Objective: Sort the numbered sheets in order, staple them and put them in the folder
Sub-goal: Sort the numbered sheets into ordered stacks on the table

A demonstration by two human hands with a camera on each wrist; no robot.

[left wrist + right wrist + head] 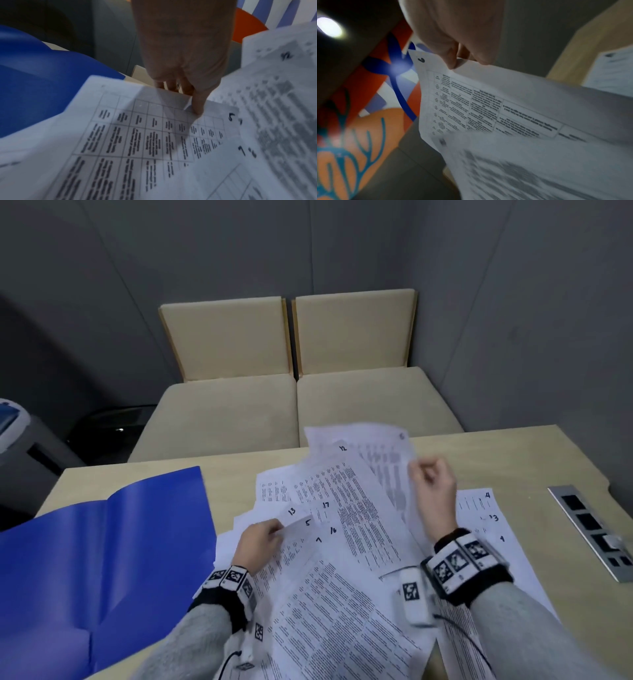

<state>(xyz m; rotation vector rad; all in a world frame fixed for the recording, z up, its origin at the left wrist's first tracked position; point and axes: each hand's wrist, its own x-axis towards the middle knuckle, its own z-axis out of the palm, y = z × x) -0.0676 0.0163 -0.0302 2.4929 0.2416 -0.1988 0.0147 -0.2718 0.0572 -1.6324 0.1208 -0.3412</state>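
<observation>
Lifted sheet in right hand; number blurred, perhaps 6.

Blurred lifted sheet (its number possibly 6) hides right fingertips.

- Two beige cushioned seats face me at the top centre of my view.
- A metal socket strip is set into the table at right.
- A grey machine sits at far left.

Left hand pinching low; right hand raised, apparently pinching.
</observation>
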